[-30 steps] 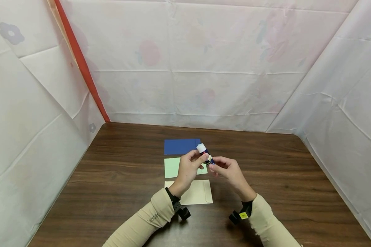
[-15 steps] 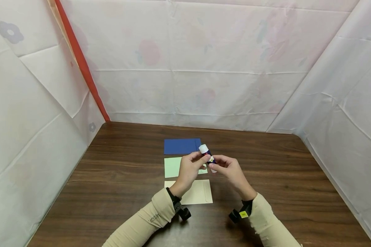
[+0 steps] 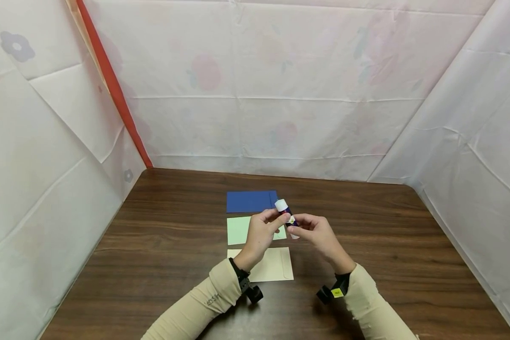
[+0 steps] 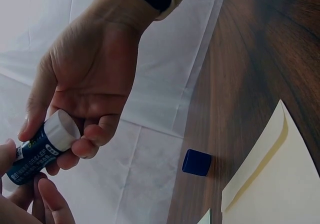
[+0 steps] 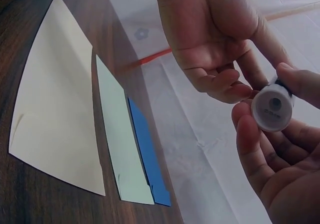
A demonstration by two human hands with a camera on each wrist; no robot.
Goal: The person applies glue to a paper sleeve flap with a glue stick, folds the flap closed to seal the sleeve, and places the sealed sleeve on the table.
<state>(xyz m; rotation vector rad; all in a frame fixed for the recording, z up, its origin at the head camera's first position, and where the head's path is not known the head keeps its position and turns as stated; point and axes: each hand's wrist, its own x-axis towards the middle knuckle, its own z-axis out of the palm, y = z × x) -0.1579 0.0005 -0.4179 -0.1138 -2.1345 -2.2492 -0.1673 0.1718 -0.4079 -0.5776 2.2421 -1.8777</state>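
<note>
Held up between both hands is a glue stick (image 3: pixel 282 208) with a dark blue label and white ends, tilted with its upper white end to the far left. My left hand (image 3: pixel 260 232) pinches the tube between thumb and fingers. Lower down, my right hand (image 3: pixel 320 236) pinches the stick near its white bottom knob (image 5: pixel 272 109), which faces the right wrist camera. In the left wrist view a dark blue cap (image 4: pixel 196 162) lies on the table beside a cream envelope (image 4: pixel 280 184).
A blue envelope (image 3: pixel 248 202), a pale green envelope (image 3: pixel 236 231) and the cream one lie in a column on the dark wood table (image 3: pixel 386 245). The left hand and forearm partly cover the nearer two. White patterned sheets (image 3: pixel 255 127) hang around the table.
The glue stick has shifted slightly right, and more of its white bottom end shows by the right fingers. Both hands keep their grip; the envelopes stay put.
</note>
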